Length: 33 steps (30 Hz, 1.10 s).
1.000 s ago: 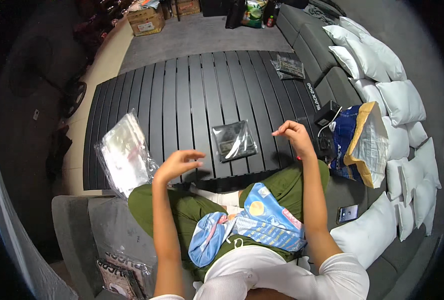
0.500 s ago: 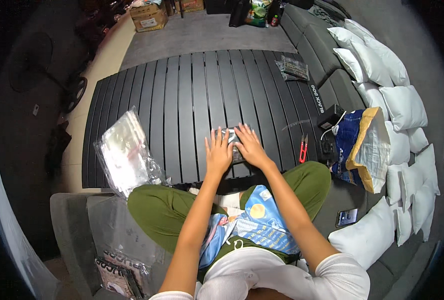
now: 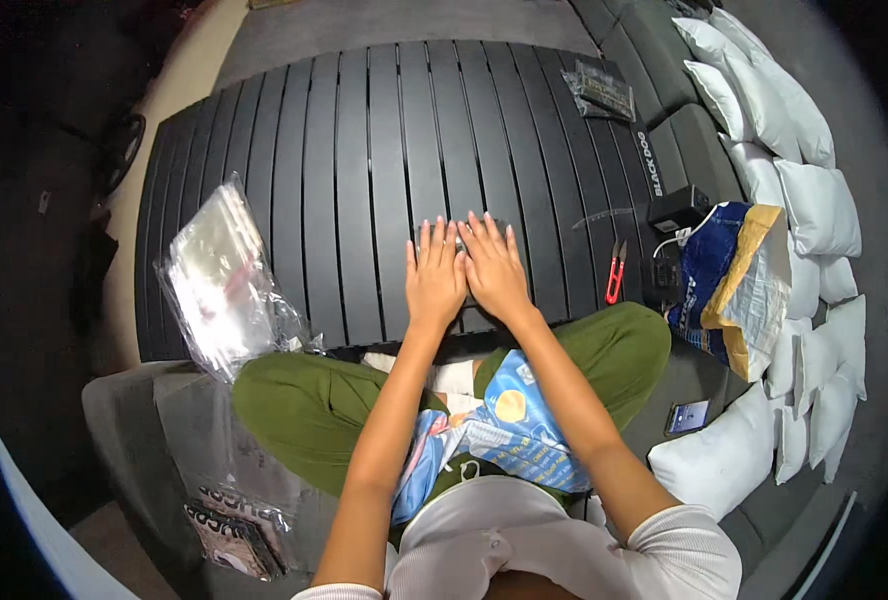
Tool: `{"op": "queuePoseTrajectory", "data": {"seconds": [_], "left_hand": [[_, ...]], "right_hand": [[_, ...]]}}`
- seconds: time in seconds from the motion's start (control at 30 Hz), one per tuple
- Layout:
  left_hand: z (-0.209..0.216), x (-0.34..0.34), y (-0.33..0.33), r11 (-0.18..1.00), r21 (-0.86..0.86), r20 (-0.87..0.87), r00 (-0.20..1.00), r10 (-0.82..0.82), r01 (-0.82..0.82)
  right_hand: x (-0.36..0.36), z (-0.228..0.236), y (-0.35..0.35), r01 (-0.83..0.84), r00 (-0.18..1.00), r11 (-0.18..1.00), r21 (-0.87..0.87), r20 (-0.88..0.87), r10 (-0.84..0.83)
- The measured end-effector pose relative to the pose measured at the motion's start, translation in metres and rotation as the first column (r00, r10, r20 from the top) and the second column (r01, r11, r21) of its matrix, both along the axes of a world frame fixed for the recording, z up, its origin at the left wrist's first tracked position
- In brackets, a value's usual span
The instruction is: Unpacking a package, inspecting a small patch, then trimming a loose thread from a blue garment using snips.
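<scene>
Side by side, my left hand [image 3: 435, 278] and my right hand [image 3: 496, 275] lie palms down with fingers stretched out. Both press on a small dark plastic-wrapped packet [image 3: 477, 321] at the near edge of the black slatted table [image 3: 354, 190]. Most of the packet is hidden under my hands; only bits of it show between and around them. What is inside cannot be made out. Neither hand grips anything.
Clear plastic bags [image 3: 226, 290] lie at the table's left. Red-handled thread snips [image 3: 616, 272] and a black box [image 3: 679, 208] are on the right, with dark packets [image 3: 601, 90] at the far right. Beside me are an open sack [image 3: 734, 280], white pillows [image 3: 714, 460] and a phone [image 3: 686, 418].
My hands have drawn closer together and now cover more of the packet, lying flatter on it. The whole view has tilted down a little toward the near side.
</scene>
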<state>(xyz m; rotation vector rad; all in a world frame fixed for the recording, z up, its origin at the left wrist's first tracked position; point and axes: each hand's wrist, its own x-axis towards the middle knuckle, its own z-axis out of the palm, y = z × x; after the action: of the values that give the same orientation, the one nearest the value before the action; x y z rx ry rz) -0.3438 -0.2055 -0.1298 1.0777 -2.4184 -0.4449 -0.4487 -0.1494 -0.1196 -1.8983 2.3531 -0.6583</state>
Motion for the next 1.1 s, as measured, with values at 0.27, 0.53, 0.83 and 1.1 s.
{"op": "queuePoseTrajectory", "data": {"seconds": [0.27, 0.53, 0.83, 1.1], "left_hand": [[-0.003, -0.002, -0.005, 0.998, -0.051, 0.132, 0.991, 0.035, -0.028], [-0.003, 0.004, -0.01, 0.999, -0.036, 0.206, 0.978, 0.004, 0.003], [-0.001, 0.043, -0.028, 0.988, -0.09, 0.297, 0.943, 0.147, -0.126], [0.027, 0.043, -0.021, 0.926, 0.318, -0.086, 0.967, 0.241, -0.203]], "right_hand": [[-0.002, -0.002, -0.004, 0.019, 1.0, 0.997, 0.073, -0.009, -0.018], [-0.009, -0.001, -0.002, 0.007, 1.0, 0.993, 0.115, 0.005, -0.008], [-0.025, -0.002, 0.006, 0.098, 0.994, 0.984, 0.149, 0.031, -0.103], [-0.059, 0.016, 0.046, 0.483, -0.16, 0.853, 0.2, 0.977, -0.138]]}}
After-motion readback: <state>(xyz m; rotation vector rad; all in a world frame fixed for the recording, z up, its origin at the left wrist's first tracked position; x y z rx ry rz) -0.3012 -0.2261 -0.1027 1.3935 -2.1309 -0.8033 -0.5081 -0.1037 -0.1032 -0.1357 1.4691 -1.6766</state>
